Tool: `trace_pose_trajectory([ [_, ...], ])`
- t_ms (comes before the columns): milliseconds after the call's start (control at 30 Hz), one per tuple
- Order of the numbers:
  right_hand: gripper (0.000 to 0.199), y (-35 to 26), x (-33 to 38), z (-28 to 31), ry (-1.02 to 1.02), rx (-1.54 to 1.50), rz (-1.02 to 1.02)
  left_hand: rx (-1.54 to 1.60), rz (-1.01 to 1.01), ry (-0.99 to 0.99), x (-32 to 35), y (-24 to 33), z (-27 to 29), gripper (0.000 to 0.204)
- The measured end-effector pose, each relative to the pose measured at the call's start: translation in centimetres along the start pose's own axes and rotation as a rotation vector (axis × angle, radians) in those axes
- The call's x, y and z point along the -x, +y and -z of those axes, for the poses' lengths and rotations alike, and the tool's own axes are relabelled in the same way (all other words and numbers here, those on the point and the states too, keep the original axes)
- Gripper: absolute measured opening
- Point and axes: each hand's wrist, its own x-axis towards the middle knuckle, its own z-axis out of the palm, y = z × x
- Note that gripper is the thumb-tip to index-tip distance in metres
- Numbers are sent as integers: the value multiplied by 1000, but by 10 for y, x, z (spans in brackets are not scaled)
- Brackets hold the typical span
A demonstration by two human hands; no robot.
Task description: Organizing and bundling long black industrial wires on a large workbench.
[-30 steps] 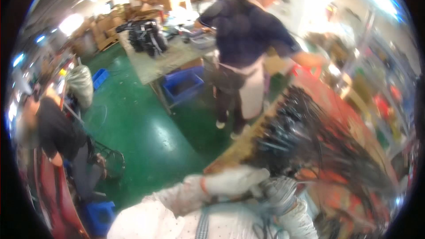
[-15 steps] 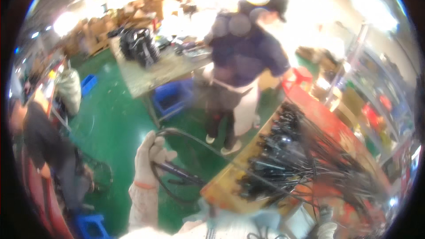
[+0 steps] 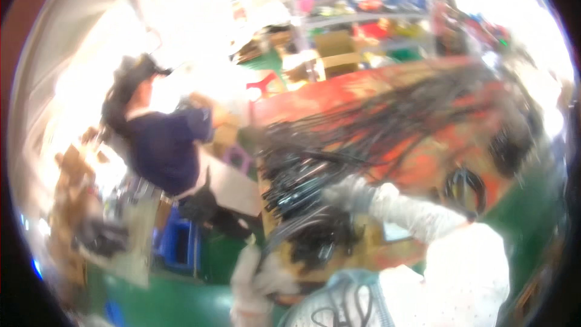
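The picture is blurred by motion, so fine detail is lost. The right hand (image 3: pixel 354 195), in a pale glove with a white sleeve behind it, reaches out over the bench (image 3: pixel 423 163), a red-topped surface with a yellowish near edge. Its grip lies on the heap of black cables (image 3: pixel 339 145) that spreads across the bench from the near left corner toward the far right; the fingers seem to rest among the strands at the near end of the heap, but whether they are clamped on a cable or merely laid on it cannot be told.

The left hand (image 3: pixel 257 275), gloved too, is low in the view, just off the near left corner of the bench. A dark cable (image 3: pixel 290 230) curves down from the heap toward it, and the grip appears closed about that strand, though the blur leaves this uncertain. So the cables lie mostly beyond and to the right of the left hand, and directly beneath and beyond the right one.

A separate black coil (image 3: pixel 463 184) lies on the bench to the right of the right forearm, apart from the heap.

To the left another person (image 3: pixel 160 145) in a dark blue top bends beside the bench. Below that person stands a blue crate (image 3: pixel 178 245) on the green floor (image 3: pixel 175 297). Shelves (image 3: pixel 369 12) of coloured goods fill the far background
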Motion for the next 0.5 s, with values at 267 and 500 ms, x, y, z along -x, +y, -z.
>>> trace_pose_trajectory([
  [267, 44, 118, 206, 2, -87, -32, -1117, -79, -464, 398, -15, -8, 105, 38],
  [500, 14, -82, 54, 36, 326, -37, 217, -244, -15, -75, -46, -33, 13, 57],
])
